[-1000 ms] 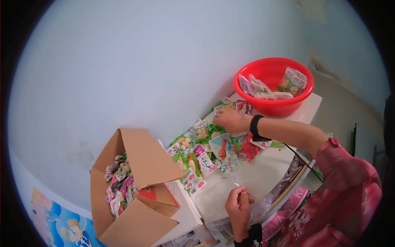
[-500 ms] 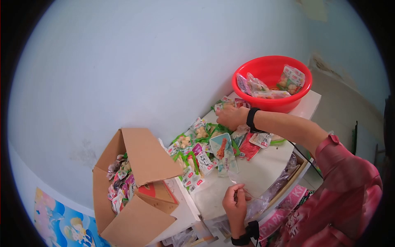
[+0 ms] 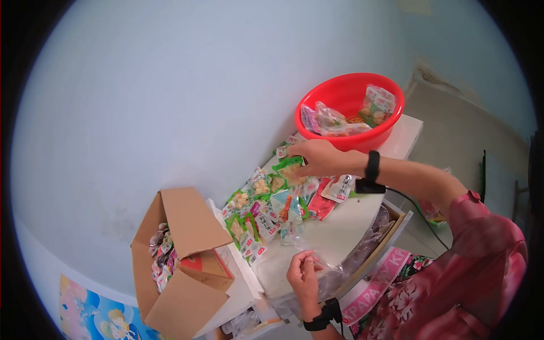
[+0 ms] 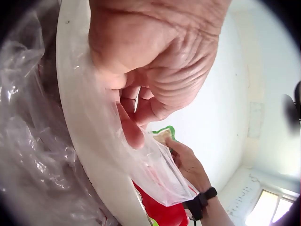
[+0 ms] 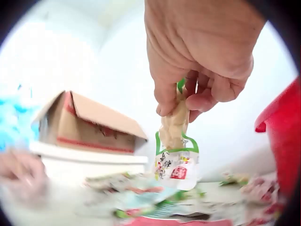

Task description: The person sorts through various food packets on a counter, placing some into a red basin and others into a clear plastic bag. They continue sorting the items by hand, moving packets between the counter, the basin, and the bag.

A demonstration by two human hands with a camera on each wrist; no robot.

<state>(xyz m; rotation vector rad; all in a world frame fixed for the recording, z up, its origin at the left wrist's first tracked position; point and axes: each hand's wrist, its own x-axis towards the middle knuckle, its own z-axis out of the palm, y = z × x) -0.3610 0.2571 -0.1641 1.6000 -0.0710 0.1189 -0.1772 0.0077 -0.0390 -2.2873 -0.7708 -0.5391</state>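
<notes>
My right hand (image 3: pixel 322 158) is above the spread of snack packets, pinching one green-edged snack packet (image 5: pixel 176 162) by its top. In the right wrist view that packet hangs upright, pale pieces showing through its clear part and a white label at the bottom. Lower in the head view, my left hand (image 3: pixel 304 276) pinches a thin clear plastic bag (image 4: pixel 164 176) between thumb and fingers at the table's near edge. Between the hands lies a pale blue packet with a drumstick picture (image 3: pixel 285 208). A red packet (image 3: pixel 322 203) lies right of it.
A red basin (image 3: pixel 348 139) holding several packets stands at the table's far end. At left, an open cardboard box (image 3: pixel 201 224) contains many more packets. Below the table edge, an open drawer (image 3: pixel 391 226) holds crumpled clear plastic. A wall runs along the table's back.
My right hand, earlier down among the packets near the basin, now has a green-edged packet raised in its fingers. My left hand keeps its pinch on the clear bag. The head view has shifted slightly.
</notes>
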